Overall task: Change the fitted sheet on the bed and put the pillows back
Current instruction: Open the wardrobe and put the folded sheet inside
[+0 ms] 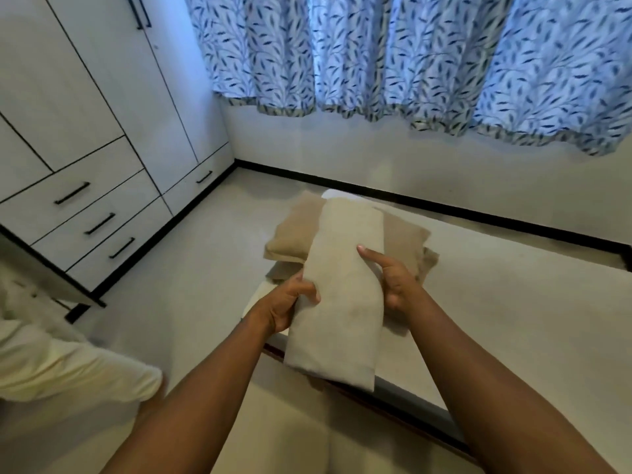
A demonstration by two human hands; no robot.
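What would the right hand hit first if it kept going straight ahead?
Probably the tan pillows stacked just beyond; the right hand itself grips the folded cream cloth. Depth is unclear.

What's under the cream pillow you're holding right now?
Stacked tan pillows, seemingly two, show either side of the cream pillow, resting on a white surface. The left hand and right hand hold it over the stack's middle, so anything lying there is hidden.
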